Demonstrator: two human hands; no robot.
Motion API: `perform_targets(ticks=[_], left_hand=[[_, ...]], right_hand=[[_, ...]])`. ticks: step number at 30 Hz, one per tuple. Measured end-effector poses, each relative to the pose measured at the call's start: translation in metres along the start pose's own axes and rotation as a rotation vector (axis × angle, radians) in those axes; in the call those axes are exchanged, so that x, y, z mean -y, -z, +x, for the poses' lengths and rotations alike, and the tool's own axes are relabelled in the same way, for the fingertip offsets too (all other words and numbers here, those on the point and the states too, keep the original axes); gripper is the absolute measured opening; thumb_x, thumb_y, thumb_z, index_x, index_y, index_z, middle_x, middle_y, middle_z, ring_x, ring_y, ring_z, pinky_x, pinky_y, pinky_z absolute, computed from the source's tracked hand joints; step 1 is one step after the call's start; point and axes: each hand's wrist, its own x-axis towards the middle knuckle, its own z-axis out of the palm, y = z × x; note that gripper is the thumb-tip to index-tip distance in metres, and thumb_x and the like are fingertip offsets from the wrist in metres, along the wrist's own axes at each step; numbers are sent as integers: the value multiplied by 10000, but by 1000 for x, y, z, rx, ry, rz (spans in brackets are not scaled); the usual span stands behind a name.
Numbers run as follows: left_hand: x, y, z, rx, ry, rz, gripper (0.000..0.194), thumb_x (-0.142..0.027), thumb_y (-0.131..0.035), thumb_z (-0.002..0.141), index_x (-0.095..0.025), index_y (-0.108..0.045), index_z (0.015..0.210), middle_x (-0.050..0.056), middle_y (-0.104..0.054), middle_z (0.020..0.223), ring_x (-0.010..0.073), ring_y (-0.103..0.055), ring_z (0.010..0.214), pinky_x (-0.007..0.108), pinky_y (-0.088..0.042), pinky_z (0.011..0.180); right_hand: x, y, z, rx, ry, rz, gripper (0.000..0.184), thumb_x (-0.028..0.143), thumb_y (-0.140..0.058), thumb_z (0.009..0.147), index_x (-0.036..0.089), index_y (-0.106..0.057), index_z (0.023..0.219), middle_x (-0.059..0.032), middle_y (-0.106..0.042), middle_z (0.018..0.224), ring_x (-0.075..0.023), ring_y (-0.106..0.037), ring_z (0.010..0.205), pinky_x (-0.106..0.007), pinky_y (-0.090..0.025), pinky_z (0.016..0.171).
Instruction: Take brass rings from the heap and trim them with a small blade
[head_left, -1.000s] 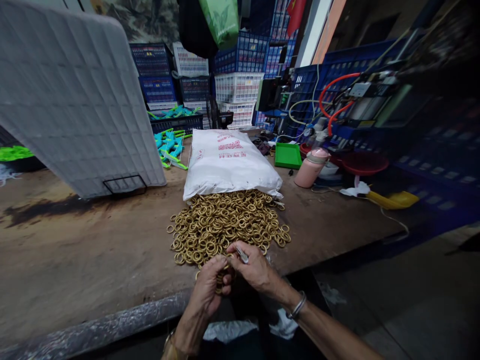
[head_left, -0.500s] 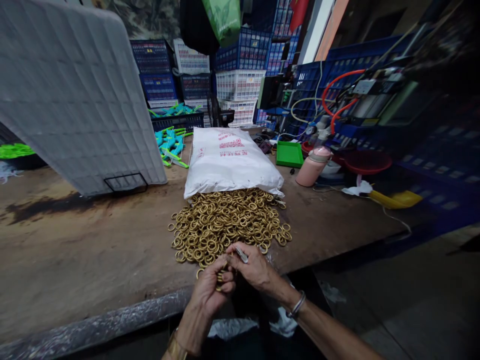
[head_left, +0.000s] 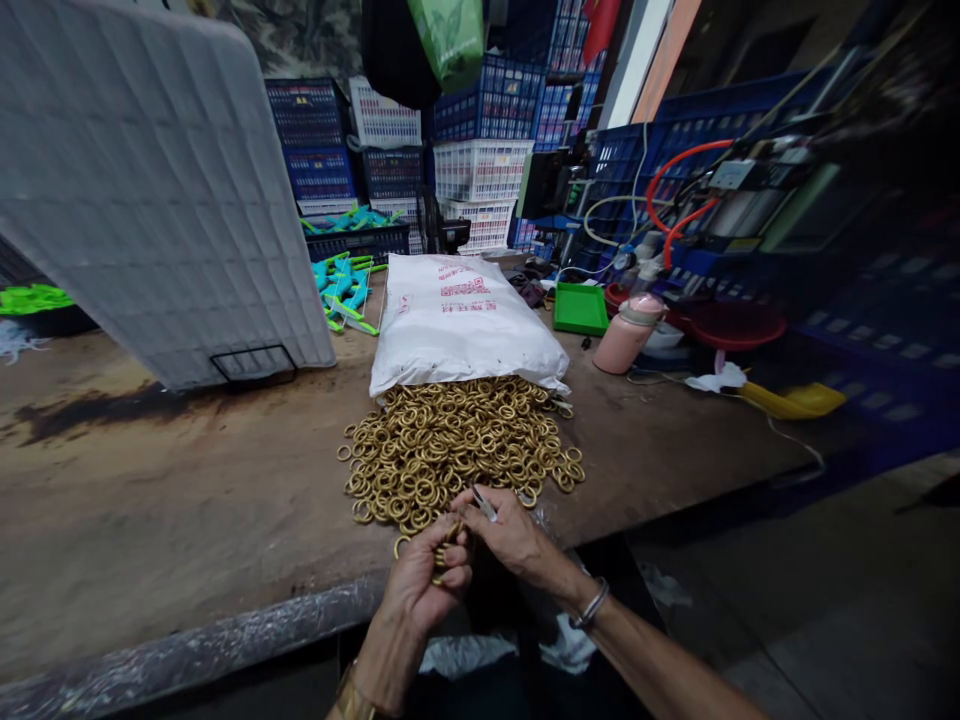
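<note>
My left hand (head_left: 426, 580) is curled round several gold rings (head_left: 440, 562) near the table's front edge. My right hand (head_left: 514, 538) meets it at the fingertips and grips a small silver blade (head_left: 484, 504), which juts up between thumb and fingers. The lower part of the blade is hidden by the fingers. Just beyond both hands spreads a heap of gold rings (head_left: 450, 450). It spills from under a white sack (head_left: 465, 340) with red print that lies on the table.
The wooden table (head_left: 187, 520) has a plastic-wrapped front edge. A tall pale padded panel (head_left: 172, 200) stands at the left. To the right are a pink bottle (head_left: 628, 335), a green tray (head_left: 580, 308) and a yellow scoop (head_left: 799, 400). Stacked crates (head_left: 484, 170) fill the back.
The silver blade in my right hand has tilted slightly. Both hands stay together in nearly the same place, and the ring heap looks the same.
</note>
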Motion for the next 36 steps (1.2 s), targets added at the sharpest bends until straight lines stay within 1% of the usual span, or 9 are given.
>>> perform_targets(ticks=[3,6,8,10,13,15,25,31,36], left_hand=[[1,-1,-2,24,16,-2,163,-101,-391,829,-110,-477,691,-17,-443,533,-11,-294,306,77,-153,284],[0,-2,-2,47,1,-20,141,-90,-394,825,-110,-485,720,-9,-458,554,-9,-303,310,78,-171,282],[-1,-2,-3,40,-15,-38,146,-84,-398,822,-109,-483,705,-8,-462,555,-9,-306,308,80,-181,278],[-2,-2,-2,32,-22,-55,153,-74,-404,814,-110,-480,687,-20,-445,536,-6,-307,305,81,-187,275],[-2,-2,-2,25,-34,-73,162,-61,-408,803,-115,-478,667,-45,-400,500,1,-309,299,83,-192,273],[-1,-3,-3,12,-39,-84,173,-55,-410,798,-118,-471,650,-54,-379,485,3,-312,294,84,-186,271],[1,-5,-3,-26,-69,-126,101,-74,-438,800,-136,-476,730,-68,-358,499,6,-316,293,85,-172,278],[3,-1,-2,43,-86,-160,115,-38,-492,758,-152,-478,751,-80,-327,506,3,-310,305,80,-169,290],[2,-5,-3,45,-120,-155,138,-16,-464,769,-153,-457,749,-82,-336,517,-8,-294,302,75,-164,294]], right_hand=[[-2,1,1,-81,7,-93,310,397,-424,825,148,-584,730,13,-555,613,-95,-498,575,-197,-376,549],[-4,3,-1,-161,34,-273,286,333,-372,843,162,-549,696,18,-524,597,-93,-455,561,-198,-343,540],[-5,4,-5,-139,86,-413,203,241,-379,820,174,-523,693,19,-522,608,-95,-443,565,-202,-323,548],[-8,5,-10,-71,150,-555,130,125,-397,740,180,-507,699,14,-530,634,-106,-448,590,-211,-309,566],[-11,5,-15,-4,208,-715,244,30,-382,611,182,-507,755,-3,-555,698,-126,-467,642,-225,-295,591],[-13,4,-17,-2,210,-781,315,16,-368,578,183,-507,806,-11,-569,741,-135,-478,670,-231,-292,604],[-14,0,-19,-43,137,-974,355,-6,-364,604,183,-493,875,-24,-580,810,-146,-505,719,-246,-292,625],[-12,0,-18,-95,129,-1023,268,3,-385,684,183,-498,846,-25,-579,785,-142,-512,693,-250,-276,589],[-3,-4,-17,-91,38,-1057,205,39,-408,728,173,-506,849,-47,-594,801,-149,-520,673,-254,-262,564]])
